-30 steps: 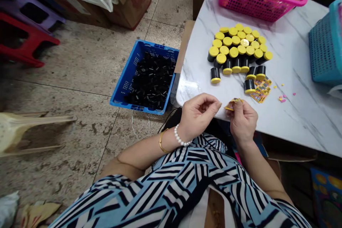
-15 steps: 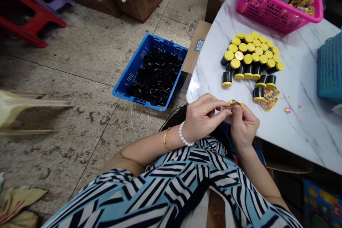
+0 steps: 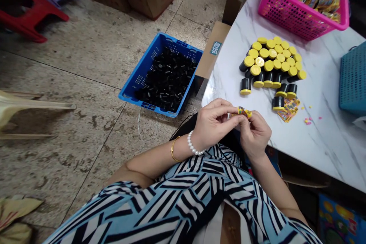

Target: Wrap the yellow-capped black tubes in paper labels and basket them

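My left hand (image 3: 216, 124) and my right hand (image 3: 255, 133) meet at the table's near edge, both closed. Between their fingertips they pinch a small yellow printed wrapper (image 3: 243, 112), partly covered by the fingers. Just beyond, several black tubs with yellow lids (image 3: 268, 65) stand in a cluster, with some in front resting lid down. One such black tub (image 3: 278, 103) sits beside a few flat yellow printed wrappers or labels (image 3: 289, 111). Tiny pink and yellow bits (image 3: 308, 121) lie to their right.
A pink basket (image 3: 303, 19) full of wrapped pieces is at the back of the marble-patterned table (image 3: 320, 152). A teal basket (image 3: 353, 80) stands at the right. On the floor, a blue crate (image 3: 134, 80) holds black tubs beside a cardboard box (image 3: 210, 51). Stools stand at left.
Both hands have shifted slightly left with the wrapper, which now looks narrower and gathered between the fingertips. The whole view has also shifted slightly.
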Tool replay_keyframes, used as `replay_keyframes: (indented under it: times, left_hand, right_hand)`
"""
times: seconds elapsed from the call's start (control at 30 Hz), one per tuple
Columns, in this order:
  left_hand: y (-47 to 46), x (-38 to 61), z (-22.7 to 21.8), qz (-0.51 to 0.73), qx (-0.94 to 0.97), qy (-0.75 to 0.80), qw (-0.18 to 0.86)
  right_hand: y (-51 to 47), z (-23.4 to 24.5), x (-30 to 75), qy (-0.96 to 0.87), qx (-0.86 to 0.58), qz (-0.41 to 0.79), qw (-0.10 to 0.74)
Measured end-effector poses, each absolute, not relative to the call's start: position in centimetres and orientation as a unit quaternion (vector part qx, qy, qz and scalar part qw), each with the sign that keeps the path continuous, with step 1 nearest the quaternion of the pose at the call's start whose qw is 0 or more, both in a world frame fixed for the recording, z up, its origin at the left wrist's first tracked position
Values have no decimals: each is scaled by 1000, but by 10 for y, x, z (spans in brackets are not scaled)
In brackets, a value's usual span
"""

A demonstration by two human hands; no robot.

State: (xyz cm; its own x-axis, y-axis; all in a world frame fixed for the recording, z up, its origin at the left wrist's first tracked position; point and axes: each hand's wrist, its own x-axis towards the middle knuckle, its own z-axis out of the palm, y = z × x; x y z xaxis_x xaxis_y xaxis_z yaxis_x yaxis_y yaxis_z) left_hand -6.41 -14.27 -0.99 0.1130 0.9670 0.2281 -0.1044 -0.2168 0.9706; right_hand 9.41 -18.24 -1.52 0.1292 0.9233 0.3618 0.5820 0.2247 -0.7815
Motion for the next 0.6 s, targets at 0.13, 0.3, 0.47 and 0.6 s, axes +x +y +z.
replay_keyframes:
  times: [0.13, 0.3, 0.47, 0.6]
  left_hand:
    - [-134, -71, -11, 496, 451, 397, 626]
    - [-114, -82, -12, 429, 318, 407, 741]
    - [-101, -89, -4, 393, 281, 394, 782]
    - [-96, -89, 4, 397, 288, 399, 775]
  right_hand:
    - [-163, 2, 105, -677, -564, 218, 420]
    - [-125, 6, 110, -701, -637, 41, 318]
    - [-107, -12, 102, -719, -662, -51, 206]
    - [-115, -15, 104, -720, -662, -55, 202]
